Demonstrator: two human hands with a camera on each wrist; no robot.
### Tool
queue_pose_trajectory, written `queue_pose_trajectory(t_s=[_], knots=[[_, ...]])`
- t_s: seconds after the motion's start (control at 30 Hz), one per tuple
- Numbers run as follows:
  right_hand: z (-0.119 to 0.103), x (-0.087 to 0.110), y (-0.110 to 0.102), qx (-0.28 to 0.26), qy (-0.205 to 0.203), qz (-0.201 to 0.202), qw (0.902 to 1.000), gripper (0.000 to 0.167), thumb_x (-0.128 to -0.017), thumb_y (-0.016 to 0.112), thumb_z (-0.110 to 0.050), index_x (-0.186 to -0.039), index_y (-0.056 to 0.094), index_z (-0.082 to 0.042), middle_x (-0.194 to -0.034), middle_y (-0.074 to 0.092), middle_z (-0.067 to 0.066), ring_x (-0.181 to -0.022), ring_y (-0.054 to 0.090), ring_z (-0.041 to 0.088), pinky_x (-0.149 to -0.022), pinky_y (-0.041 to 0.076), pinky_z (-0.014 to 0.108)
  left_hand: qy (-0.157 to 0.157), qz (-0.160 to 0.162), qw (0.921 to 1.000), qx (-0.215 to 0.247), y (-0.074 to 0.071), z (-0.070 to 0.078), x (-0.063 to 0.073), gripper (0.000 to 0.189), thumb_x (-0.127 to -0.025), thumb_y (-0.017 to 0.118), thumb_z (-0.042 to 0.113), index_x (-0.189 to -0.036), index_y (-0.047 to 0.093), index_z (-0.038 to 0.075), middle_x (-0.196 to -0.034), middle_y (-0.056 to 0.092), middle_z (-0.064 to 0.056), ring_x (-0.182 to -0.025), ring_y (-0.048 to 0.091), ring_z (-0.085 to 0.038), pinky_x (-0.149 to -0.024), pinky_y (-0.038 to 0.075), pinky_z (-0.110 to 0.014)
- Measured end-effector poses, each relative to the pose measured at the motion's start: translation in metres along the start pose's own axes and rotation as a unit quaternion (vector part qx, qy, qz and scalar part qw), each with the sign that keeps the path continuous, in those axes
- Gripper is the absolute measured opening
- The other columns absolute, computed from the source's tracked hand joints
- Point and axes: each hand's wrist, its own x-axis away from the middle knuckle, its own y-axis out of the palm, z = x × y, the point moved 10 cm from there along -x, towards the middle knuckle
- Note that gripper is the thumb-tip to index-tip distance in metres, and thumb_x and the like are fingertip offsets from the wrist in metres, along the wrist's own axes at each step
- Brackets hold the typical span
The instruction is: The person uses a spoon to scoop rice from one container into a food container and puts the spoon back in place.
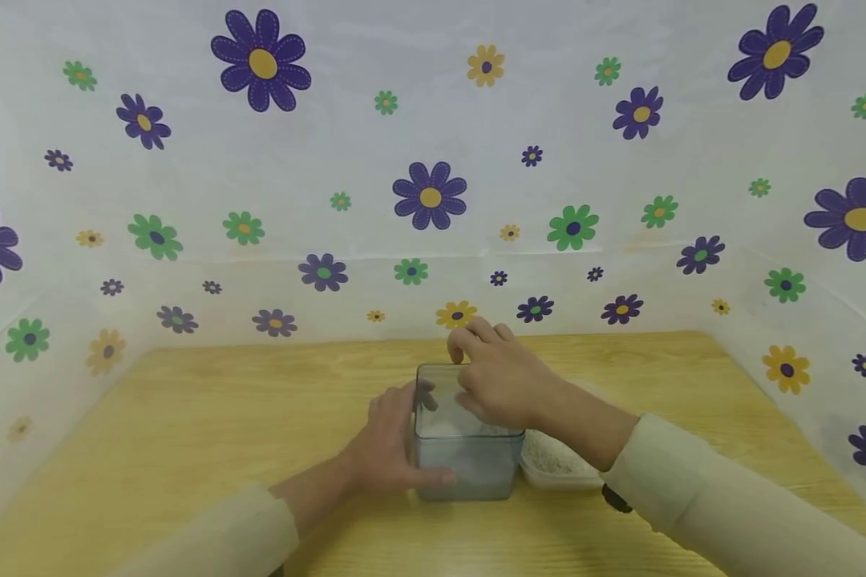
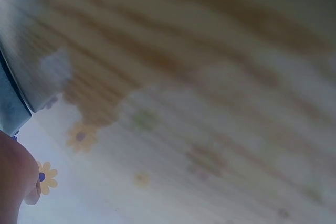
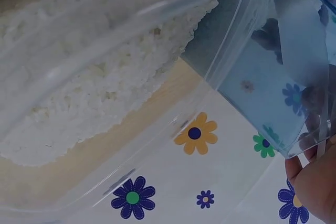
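Note:
A square, see-through blue container [image 1: 469, 474] stands on the table. My left hand [image 1: 384, 442] grips its left side, thumb across the near face and fingers around the far left side. Over the open top, my right hand [image 1: 503, 383] has curled fingers, the lower ones at or below the rim. In the right wrist view, that hand [image 3: 317, 188] is at the container's rim with a pale thin strip [image 3: 322, 142] at its fingers, and a whitish flat shape [image 3: 300, 40] shows through the blue wall. I cannot tell what kind of utensil it is.
Just right of the container sits a clear plastic bowl [image 1: 559, 481] of white rice [image 1: 548, 453], partly hidden under my right forearm. The wood-grain table [image 1: 245, 425] meets a white flower-printed sheet [image 1: 346, 144] at the back and both sides.

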Motion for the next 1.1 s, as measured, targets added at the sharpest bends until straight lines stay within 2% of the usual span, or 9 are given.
queue_pose_trajectory(t_s=[0.33, 0.47, 0.57, 0.7, 0.83, 0.97, 1.1], knots=[[0.004, 0.001, 0.004, -0.046, 0.011, -0.012, 0.9988, 0.029, -0.091, 0.064, -0.025, -0.063, 0.064, -0.018, -0.114, 0.048, -0.002, -0.110, 0.037, 0.020, -0.086, 0.035, 0.036, -0.005, -0.002, 1.0000, 0.006, -0.001, 0.001, 0.001, 0.096, -0.065, 0.083, 0.059, -0.137, 0.041, 0.013, -0.121, 0.051, 0.003, -0.104, 0.041, -0.012, -0.097, 0.029, -0.049], [0.011, 0.002, 0.007, -0.071, 0.036, -0.018, 0.9967, 0.028, -0.091, 0.065, -0.026, -0.064, 0.067, -0.017, -0.114, 0.047, -0.002, -0.111, 0.036, 0.020, -0.085, 0.034, 0.037, -0.004, -0.002, 1.0000, 0.001, -0.001, 0.001, 0.002, 0.096, -0.065, 0.083, 0.060, -0.136, 0.042, 0.011, -0.119, 0.052, 0.003, -0.103, 0.041, -0.012, -0.095, 0.029, -0.047], [0.020, 0.005, 0.004, -0.085, 0.075, 0.011, 0.9935, 0.029, -0.089, 0.068, -0.024, -0.061, 0.068, -0.017, -0.111, 0.048, -0.001, -0.107, 0.038, 0.021, -0.084, 0.035, 0.038, -0.006, -0.001, 1.0000, 0.000, -0.001, 0.000, 0.002, 0.100, -0.064, 0.083, 0.061, -0.139, 0.040, 0.010, -0.120, 0.052, 0.002, -0.104, 0.041, -0.012, -0.096, 0.029, -0.047], [0.038, 0.015, -0.003, -0.116, 0.160, 0.062, 0.9784, 0.030, -0.085, 0.069, -0.020, -0.056, 0.066, -0.017, -0.105, 0.047, 0.002, -0.100, 0.039, 0.023, -0.080, 0.035, 0.039, -0.010, -0.006, 0.9999, 0.005, 0.000, -0.001, 0.001, 0.101, -0.064, 0.082, 0.063, -0.142, 0.038, 0.015, -0.123, 0.051, 0.004, -0.107, 0.041, -0.012, -0.098, 0.028, -0.047], [0.051, 0.025, -0.004, -0.152, 0.227, 0.073, 0.9592, 0.026, -0.083, 0.067, -0.020, -0.058, 0.067, -0.015, -0.101, 0.045, 0.003, -0.098, 0.038, 0.024, -0.080, 0.033, 0.040, -0.015, -0.010, 0.9998, 0.010, 0.001, -0.001, -0.001, 0.099, -0.064, 0.082, 0.064, -0.141, 0.037, 0.022, -0.121, 0.049, 0.009, -0.105, 0.040, -0.010, -0.097, 0.027, -0.046], [0.055, 0.031, -0.003, -0.180, 0.256, 0.069, 0.9475, 0.026, -0.084, 0.067, -0.021, -0.059, 0.068, -0.012, -0.100, 0.044, 0.003, -0.098, 0.036, 0.024, -0.081, 0.031, 0.040, -0.013, -0.009, 0.9997, 0.017, 0.001, -0.001, -0.002, 0.097, -0.064, 0.083, 0.063, -0.140, 0.037, 0.024, -0.121, 0.050, 0.011, -0.105, 0.040, -0.010, -0.097, 0.027, -0.045], [0.057, 0.035, -0.004, -0.191, 0.262, 0.076, 0.9429, 0.027, -0.084, 0.068, -0.022, -0.058, 0.067, -0.013, -0.098, 0.044, 0.003, -0.098, 0.036, 0.024, -0.080, 0.029, 0.040, -0.014, -0.009, 0.9997, 0.018, 0.001, 0.000, -0.003, 0.097, -0.064, 0.083, 0.063, -0.141, 0.037, 0.025, -0.121, 0.050, 0.010, -0.105, 0.040, -0.010, -0.095, 0.027, -0.045]])
